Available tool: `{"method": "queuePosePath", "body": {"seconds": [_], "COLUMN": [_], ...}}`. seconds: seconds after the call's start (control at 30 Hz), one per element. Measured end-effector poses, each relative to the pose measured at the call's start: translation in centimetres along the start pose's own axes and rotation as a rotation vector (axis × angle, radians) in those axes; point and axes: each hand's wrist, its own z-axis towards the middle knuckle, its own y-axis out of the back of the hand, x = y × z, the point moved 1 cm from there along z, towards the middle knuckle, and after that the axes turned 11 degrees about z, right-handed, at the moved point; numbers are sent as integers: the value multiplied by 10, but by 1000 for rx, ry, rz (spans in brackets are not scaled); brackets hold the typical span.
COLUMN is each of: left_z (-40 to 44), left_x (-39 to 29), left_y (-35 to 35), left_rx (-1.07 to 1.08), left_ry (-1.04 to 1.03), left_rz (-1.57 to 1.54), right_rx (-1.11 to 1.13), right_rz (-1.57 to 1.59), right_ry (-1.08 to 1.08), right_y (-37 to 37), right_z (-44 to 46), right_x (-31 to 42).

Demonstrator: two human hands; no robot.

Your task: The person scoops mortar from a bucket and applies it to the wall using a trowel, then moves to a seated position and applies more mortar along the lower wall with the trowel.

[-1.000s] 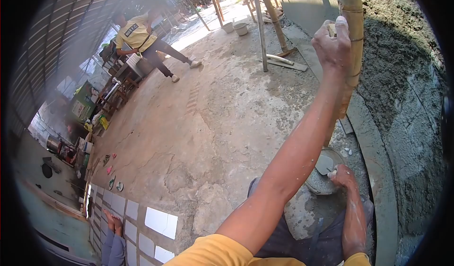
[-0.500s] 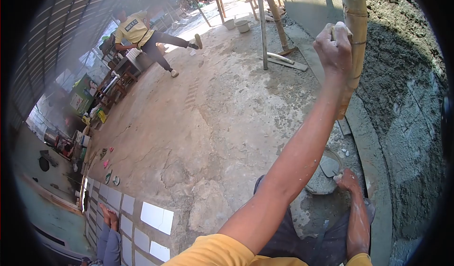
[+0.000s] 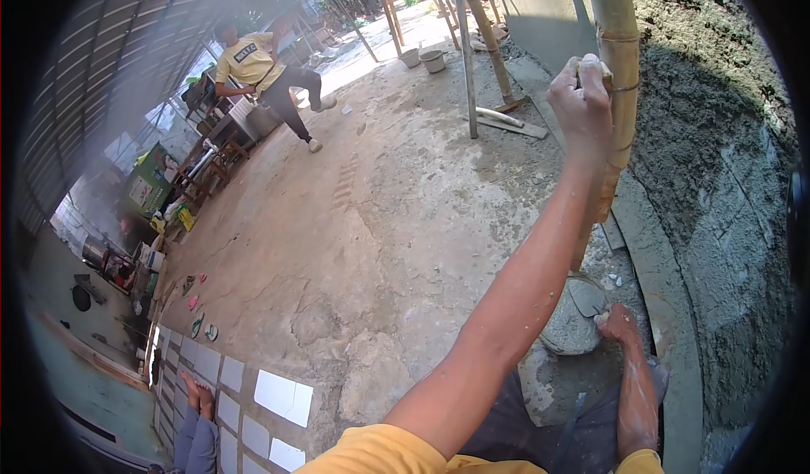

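My left hand (image 3: 580,107) is raised and closed in a fist against the left side of a bamboo pole (image 3: 623,52). A small pale edge shows by the thumb, but what the fingers hold is hidden. Low down between my knees, my right hand (image 3: 620,324) grips a trowel (image 3: 586,297). Its flat blade lies over a bucket (image 3: 570,352) of wet grey mortar. Grey smears cover my right forearm.
A rough, partly plastered wall (image 3: 709,187) rises close on my right. Bamboo props and two buckets (image 3: 433,61) stand ahead. A person in a yellow shirt (image 3: 253,61) is at the far left. Tiles (image 3: 283,396) and another person's bare feet (image 3: 199,390) lie lower left.
The view has shifted slightly. The person in the yellow shirt has lowered the outstretched leg and bent it. My left fist remains by the pole, and my right hand still has the trowel at the bucket.
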Motion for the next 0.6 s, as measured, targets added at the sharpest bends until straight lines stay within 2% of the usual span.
{"method": "queuePosePath", "body": {"seconds": [0.43, 0.53, 0.6], "left_z": [-1, 3, 9], "left_x": [-6, -1, 6], "left_y": [4, 7, 10], "left_rx": [-44, 23, 53], "left_ry": [-10, 5, -82], "left_rz": [25, 36, 89], "right_rx": [-110, -24, -14], "right_rz": [4, 2, 2], "right_ry": [38, 63, 145], "right_y": [-5, -8, -2], "right_z": [-15, -14, -36], "right_x": [-2, -2, 23]}}
